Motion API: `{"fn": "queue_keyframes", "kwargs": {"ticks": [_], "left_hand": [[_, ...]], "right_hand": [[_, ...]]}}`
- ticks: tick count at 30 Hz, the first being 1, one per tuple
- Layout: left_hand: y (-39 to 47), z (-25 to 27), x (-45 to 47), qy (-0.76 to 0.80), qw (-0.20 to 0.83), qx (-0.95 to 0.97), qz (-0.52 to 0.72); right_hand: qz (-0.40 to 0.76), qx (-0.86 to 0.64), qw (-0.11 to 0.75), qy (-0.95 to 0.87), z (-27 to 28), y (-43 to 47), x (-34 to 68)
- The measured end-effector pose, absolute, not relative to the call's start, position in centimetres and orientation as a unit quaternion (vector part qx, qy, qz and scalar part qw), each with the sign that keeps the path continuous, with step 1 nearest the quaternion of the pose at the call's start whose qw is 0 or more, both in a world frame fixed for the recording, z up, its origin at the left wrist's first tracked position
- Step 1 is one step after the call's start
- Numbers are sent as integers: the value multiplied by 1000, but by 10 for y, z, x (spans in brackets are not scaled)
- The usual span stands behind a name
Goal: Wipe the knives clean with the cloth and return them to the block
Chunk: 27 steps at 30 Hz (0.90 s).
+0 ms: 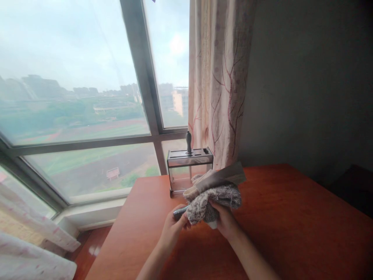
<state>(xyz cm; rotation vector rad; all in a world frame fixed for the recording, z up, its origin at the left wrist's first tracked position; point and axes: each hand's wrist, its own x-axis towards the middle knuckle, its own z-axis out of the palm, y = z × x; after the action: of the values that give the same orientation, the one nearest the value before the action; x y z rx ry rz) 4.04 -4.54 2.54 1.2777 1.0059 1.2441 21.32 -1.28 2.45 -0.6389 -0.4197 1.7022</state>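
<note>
The left hand (171, 224) is closed around the handle of a broad knife (223, 178), held above the table (271, 217) with its blade slanting toward the far right corner. The right hand (226, 222) clamps a gray cloth (217, 200) bunched against the blade. A knife block (190, 156), one dark handle (188, 142) upright in it, stands at the far edge.

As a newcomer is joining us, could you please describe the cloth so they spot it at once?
Find the reddish table by the window, then the right hand above it. The cloth is bunched in that hand, against a broad blade. Its fuzzy, mottled grey surface sets it apart from the smooth blade and the clear-sided holder.
</note>
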Motion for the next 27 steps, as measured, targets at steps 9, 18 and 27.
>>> {"fn": "queue_keyframes", "kwargs": {"ticks": [9,18,27], "left_hand": [[-46,41,36,459,501,525,512],[-45,32,40,438,514,528,515],[-51,22,53,407,507,550,524]], "right_hand": [[697,-258,648,-166,35,10,251],[682,-248,671,-148,31,9,251],[706,-286,603,-237,26,-18,213]]}}
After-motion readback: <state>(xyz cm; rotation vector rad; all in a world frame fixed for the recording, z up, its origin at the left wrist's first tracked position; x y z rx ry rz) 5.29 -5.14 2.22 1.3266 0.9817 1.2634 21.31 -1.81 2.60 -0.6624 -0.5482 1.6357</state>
